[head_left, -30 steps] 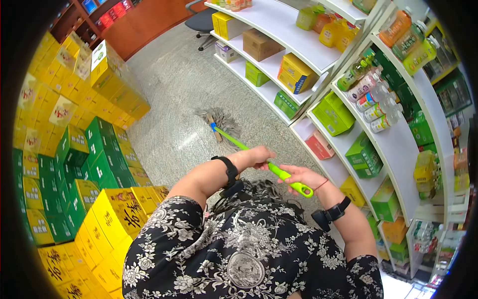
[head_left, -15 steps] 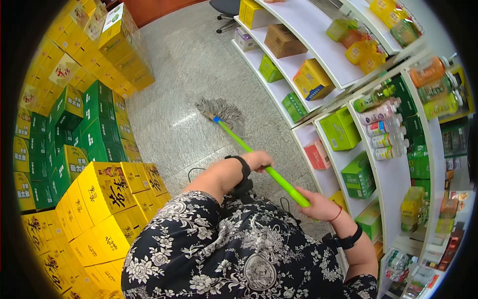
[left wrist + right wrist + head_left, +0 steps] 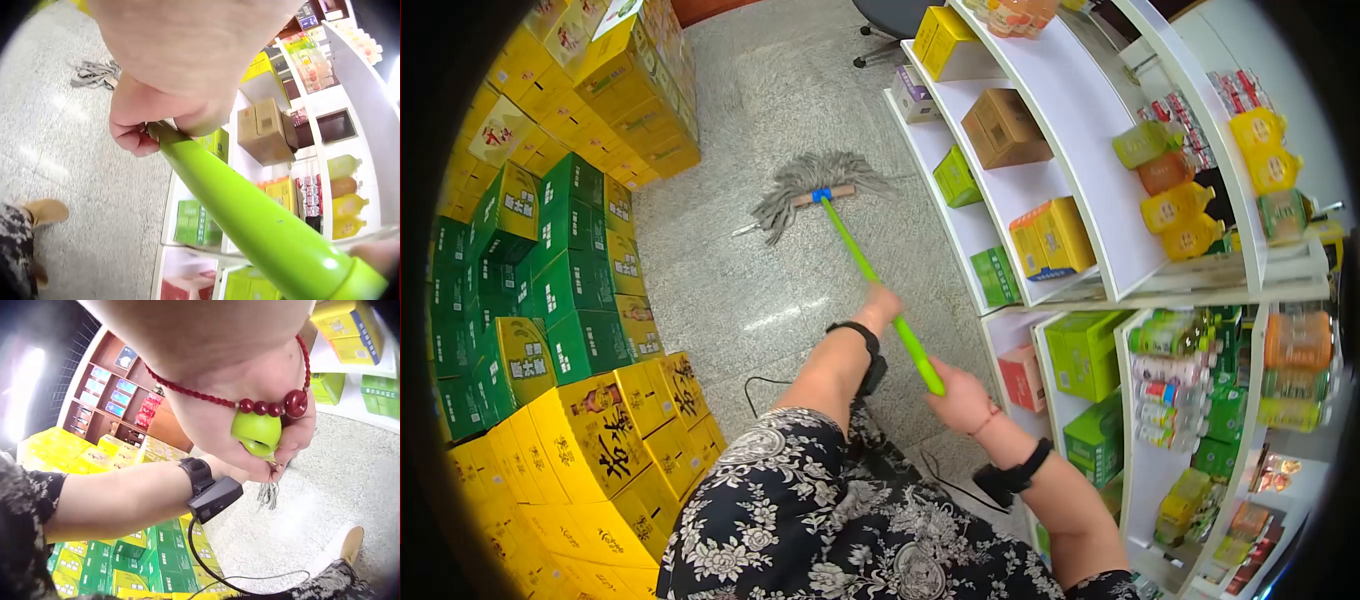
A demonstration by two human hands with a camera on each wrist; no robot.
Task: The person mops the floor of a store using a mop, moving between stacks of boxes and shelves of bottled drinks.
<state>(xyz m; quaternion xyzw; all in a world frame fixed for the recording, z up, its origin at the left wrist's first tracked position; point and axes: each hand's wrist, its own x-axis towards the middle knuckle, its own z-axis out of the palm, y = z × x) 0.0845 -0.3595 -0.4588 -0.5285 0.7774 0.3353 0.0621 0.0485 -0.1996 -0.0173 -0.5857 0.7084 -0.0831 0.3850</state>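
Observation:
A mop with a bright green handle (image 3: 856, 250) runs from the person's hands down to its grey string head (image 3: 825, 182), spread on the speckled floor. The left hand (image 3: 882, 303) grips the handle partway down; in the left wrist view its fingers (image 3: 134, 128) curl round the shaft. Nearer the body, the right hand (image 3: 960, 398) holds the top end. In the right wrist view the green end cap (image 3: 257, 432) pokes out of the right hand (image 3: 250, 394), below a red beaded bracelet.
Stacked yellow cartons (image 3: 590, 430) and green cartons (image 3: 580, 265) line the left side. White shelves (image 3: 1090, 200) with boxes and bottles stand along the right. A chair (image 3: 890, 18) is at the top, and a dark cable (image 3: 960, 488) hangs near the body.
The mop head has swung from slanted to nearly crosswise, its strings fanned out. Both hands have shifted with the handle, the left hand toward the left in the view. The head view has moved.

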